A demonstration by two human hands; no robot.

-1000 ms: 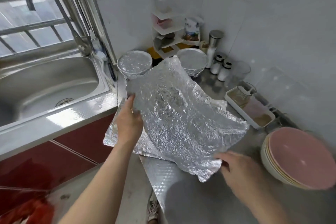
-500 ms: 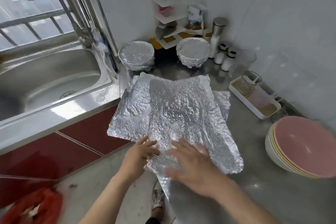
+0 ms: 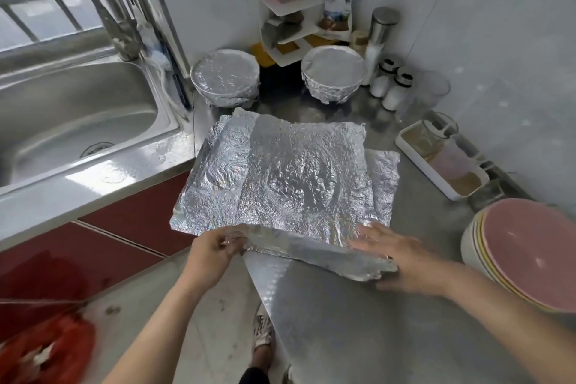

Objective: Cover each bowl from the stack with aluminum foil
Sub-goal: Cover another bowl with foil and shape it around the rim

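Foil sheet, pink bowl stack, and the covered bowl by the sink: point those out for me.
foil sheet (image 3: 299, 174), head view, crinkled middle of the top sheet.
pink bowl stack (image 3: 530, 252), head view, inside of the top bowl.
covered bowl by the sink (image 3: 225, 73), head view, its flat foil top.

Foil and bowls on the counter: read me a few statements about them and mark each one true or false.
1. Foil covers the back-left bowl and the back-right bowl. True.
2. The left hand pinches the foil sheet at its near edge. True.
3. The pink stack stands left of the sheet. False: the stack stands to its right.
4. The sheet is draped over a bowl. False: it lies spread on the counter, with its near edge lifted.
5. The right hand is off the sheet. False: the right hand holds its near right corner.
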